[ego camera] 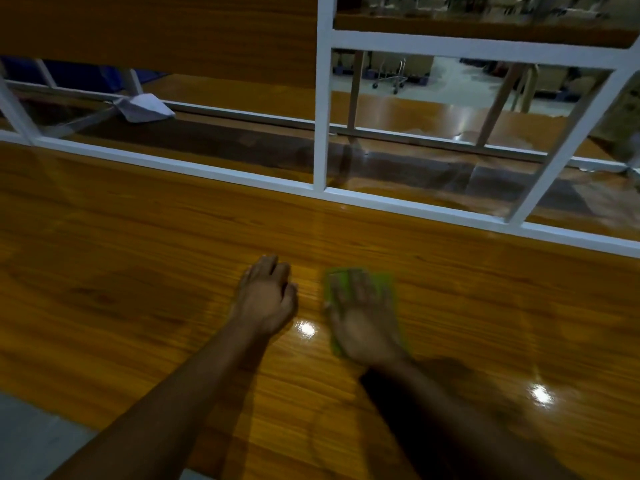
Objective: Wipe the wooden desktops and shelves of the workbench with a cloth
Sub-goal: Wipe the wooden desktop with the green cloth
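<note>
1. Right hand [363, 320]: lies flat, palm down, on the green cloth [385, 284], fingers straight and spread, pressing it, not gripping; slightly blurred.
2. Green cloth: flat on the wooden desktop [138, 271], mid-frame, mostly under the right hand, edges showing past fingertips and at both sides.
3. Left hand [265, 296]: rests on the bare desktop just beside the cloth, not touching it, fingers loosely bent, holding nothing.
4. White metal frame [320, 98] runs along the desktop's far edge.
5. Wooden shelf [173, 29] above, upper left.
6. Crumpled white rag or paper [143, 107] beyond the frame, far left; cannot tell which.
</note>
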The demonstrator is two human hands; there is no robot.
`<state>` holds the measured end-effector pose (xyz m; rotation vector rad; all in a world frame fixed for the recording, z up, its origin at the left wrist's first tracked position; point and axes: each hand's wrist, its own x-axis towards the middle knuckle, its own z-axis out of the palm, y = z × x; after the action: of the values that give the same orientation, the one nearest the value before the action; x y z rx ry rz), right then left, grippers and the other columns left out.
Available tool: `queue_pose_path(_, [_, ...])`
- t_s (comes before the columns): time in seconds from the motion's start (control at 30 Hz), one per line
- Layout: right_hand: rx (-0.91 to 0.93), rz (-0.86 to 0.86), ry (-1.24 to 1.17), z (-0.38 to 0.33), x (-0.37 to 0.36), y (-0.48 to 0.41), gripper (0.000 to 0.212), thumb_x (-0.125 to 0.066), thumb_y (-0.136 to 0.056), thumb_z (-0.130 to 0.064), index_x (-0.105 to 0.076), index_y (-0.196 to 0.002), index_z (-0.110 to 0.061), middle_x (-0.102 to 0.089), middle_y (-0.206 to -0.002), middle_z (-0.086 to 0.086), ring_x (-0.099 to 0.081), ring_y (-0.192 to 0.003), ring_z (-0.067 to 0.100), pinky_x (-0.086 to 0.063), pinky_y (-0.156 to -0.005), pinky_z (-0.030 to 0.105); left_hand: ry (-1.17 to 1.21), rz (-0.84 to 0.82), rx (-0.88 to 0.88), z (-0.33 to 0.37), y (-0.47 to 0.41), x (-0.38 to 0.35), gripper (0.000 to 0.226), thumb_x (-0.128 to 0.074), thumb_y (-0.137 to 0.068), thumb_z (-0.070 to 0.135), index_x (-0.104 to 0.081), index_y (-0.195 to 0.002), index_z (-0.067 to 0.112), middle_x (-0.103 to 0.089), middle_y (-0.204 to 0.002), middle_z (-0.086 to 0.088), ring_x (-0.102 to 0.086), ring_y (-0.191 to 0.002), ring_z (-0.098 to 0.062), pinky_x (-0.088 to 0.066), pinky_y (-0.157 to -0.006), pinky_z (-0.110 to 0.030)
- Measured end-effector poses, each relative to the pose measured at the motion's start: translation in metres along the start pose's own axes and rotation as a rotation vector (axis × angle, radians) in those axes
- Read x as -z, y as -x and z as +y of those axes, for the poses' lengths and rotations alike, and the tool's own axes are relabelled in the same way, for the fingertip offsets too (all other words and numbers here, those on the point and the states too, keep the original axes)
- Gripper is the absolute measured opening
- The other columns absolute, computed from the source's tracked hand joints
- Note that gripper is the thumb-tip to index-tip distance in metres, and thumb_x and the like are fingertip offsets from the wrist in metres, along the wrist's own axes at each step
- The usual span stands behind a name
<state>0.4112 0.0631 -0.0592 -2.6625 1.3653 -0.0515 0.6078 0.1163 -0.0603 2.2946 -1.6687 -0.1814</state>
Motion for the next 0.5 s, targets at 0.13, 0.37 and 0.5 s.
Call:
queue_pose_path(0.13, [0.126,-0.015,-0.048,-0.042,-0.001,-0.031,0.059,-0.013,-0.104,-0.054,-0.011,-0.160,-0.035,0.000,-0.169,0.006,0.004,-0.155,0.025,0.007,-0.121,0.053,-0.004,-0.007,0.007,0.003,0.000,-0.002,0.069,-0.015,-0.090,0.046,-0.034,-0.150,0.018,-0.018,-0.163,-0.008,-0.010,-0.151,-0.023,-0.007,-0.122,-0.042])
queue_pose_path(0.37, [-0.033,-0.036,0.011,0.036,0.016,-0.090,0.059,-0.015,-0.105,-0.054,-0.009,-0.160,-0.035,0.001,-0.169,0.006,0.004,-0.155,0.026,0.008,-0.120,0.054,-0.057,-0.049,-0.142,0.007,0.008,0.001,0.088,0.002,-0.082,0.059,-0.028,-0.153,0.017,-0.016,-0.163,-0.005,-0.007,-0.151,-0.017,-0.003,-0.121,-0.037])
queue_pose_path(0.5, [-0.137,-0.022,0.028,0.075,0.016,-0.059,0.060,-0.014,-0.105,-0.055,-0.005,-0.160,-0.034,0.001,-0.169,0.008,0.005,-0.155,0.027,0.005,-0.121,0.053,-0.156,-0.116,-0.206,0.008,-0.003,0.001,0.088,0.002,-0.084,0.065,-0.012,-0.157,0.017,-0.001,-0.165,-0.004,0.003,-0.151,-0.016,0.002,-0.122,-0.037])
